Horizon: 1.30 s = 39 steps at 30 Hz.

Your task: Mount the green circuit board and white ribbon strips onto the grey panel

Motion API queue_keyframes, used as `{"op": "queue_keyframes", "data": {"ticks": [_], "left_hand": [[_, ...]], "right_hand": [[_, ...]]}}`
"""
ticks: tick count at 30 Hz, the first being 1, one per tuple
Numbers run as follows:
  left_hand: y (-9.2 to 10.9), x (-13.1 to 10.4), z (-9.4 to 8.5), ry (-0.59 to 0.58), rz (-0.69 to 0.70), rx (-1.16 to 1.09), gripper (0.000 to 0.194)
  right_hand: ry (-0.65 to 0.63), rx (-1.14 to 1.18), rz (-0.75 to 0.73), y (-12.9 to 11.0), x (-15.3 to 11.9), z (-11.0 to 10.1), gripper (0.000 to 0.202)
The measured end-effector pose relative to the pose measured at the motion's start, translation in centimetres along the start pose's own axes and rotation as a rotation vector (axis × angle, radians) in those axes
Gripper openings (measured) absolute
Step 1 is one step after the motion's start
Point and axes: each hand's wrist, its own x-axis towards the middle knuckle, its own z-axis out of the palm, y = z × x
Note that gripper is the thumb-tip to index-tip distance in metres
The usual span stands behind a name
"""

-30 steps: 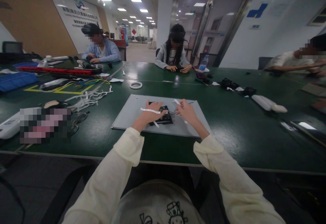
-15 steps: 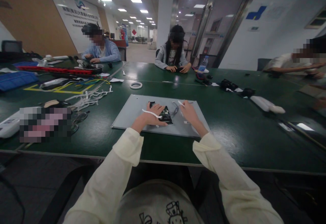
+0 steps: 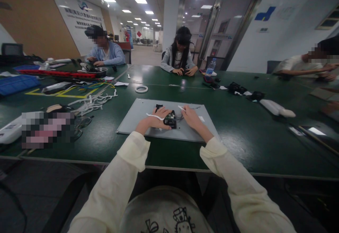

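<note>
My left hand [image 3: 157, 117] spans a black device with a bare green circuit board [image 3: 170, 119], thumb along its near side and fingers over the top, closed on it. Across the back of that hand lies a thin white strip [image 3: 155, 116]. My right hand [image 3: 191, 115] is closed in a pinch on a small white strip [image 3: 181, 108], just right of the device. A grey cable [image 3: 179, 117] runs between the device and the right fingers. All this is on a grey board [image 3: 132, 120], where a white label-like piece [image 3: 201, 119] also lies.
A white tape roll [image 3: 141, 89] sits beyond the board. To the left are a heap of white strips [image 3: 96, 102], glasses [image 3: 84, 121] and a blue tray [image 3: 18, 84]. A bottle [image 3: 211, 67] and black parts [image 3: 234, 87] lie rightward. Several people sit around the green table [image 3: 246, 120].
My right hand has moved left, closer to the device, with the white strip in its fingers. The device and my left hand have shifted slightly left, and the white label-like piece shows more fully.
</note>
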Motion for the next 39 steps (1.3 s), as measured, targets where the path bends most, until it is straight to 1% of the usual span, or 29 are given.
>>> {"op": "queue_keyframes", "data": {"ticks": [4, 6, 8, 9, 11, 13, 15, 17, 19, 22, 24, 26, 29, 32, 35, 39], "left_hand": [[0.2, -0.1, 0.0, -0.012, -0.001, -0.026, 0.091], [0.2, -0.2, -0.1, 0.009, 0.004, -0.050, 0.091], [-0.1, -0.3, -0.3, 0.053, 0.012, -0.086, 0.091], [-0.3, -0.4, -0.4, 0.094, 0.005, -0.107, 0.090], [-0.9, -0.8, -0.7, 0.213, -0.034, -0.142, 0.082], [-1.7, -1.5, -0.9, 0.354, -0.097, -0.154, 0.068], [-2.3, -2.5, -0.9, 0.467, -0.154, -0.147, 0.052], [-2.4, -3.9, -0.5, 0.539, -0.209, -0.137, 0.041], [-2.0, -5.5, 0.1, 0.578, -0.240, -0.126, 0.035], [-0.6, -7.8, 1.2, 0.583, -0.194, -0.107, 0.035], [0.6, -8.7, 1.9, 0.575, -0.167, -0.112, 0.038], [1.7, -9.2, 2.6, 0.563, -0.170, -0.095, 0.039], [2.8, -9.0, 3.5, 0.533, -0.188, -0.037, 0.041], [2.7, -8.5, 3.8, 0.515, -0.212, -0.016, 0.046], [1.8, -7.9, 3.1, 0.502, -0.221, -0.055, 0.047], [0.5, -7.1, 2.2, 0.484, -0.262, -0.099, 0.034]], "right_hand": [[0.070, -0.038, 0.069, 1.4, 0.1, -0.5, 0.010], [0.102, -0.038, 0.083, 1.7, 0.2, -0.8, 0.012], [0.133, -0.023, 0.082, 1.7, 0.2, -1.1, 0.014], [0.147, -0.012, 0.077, 1.6, 0.3, -1.2, 0.015], [0.162, 0.015, 0.054, 1.2, 0.3, -1.3, 0.017], [0.154, 0.044, 0.016, 0.6, 0.3, -1.3, 0.018], [0.121, 0.076, -0.035, -0.2, 0.2, -1.2, 0.019], [0.069, 0.107, -0.093, -1.0, -0.1, -1.1, 0.020], [0.009, 0.135, -0.152, -1.9, -0.3, -1.0, 0.022], [-0.080, 0.157, -0.227, -2.7, -0.6, -0.7, 0.025], [-0.141, 0.154, -0.256, -2.8, -0.7, -0.4, 0.027], [-0.197, 0.142, -0.266, -2.7, -0.8, -0.1, 0.029], [-0.242, 0.117, -0.260, -2.4, -0.7, 0.2, 0.029], [-0.245, 0.087, -0.246, -2.5, -0.6, 0.1, 0.032], [-0.243, 0.058, -0.232, -2.7, -0.6, 0.1, 0.033], [-0.228, 0.016, -0.205, -3.1, -0.8, 0.4, 0.034]]}}
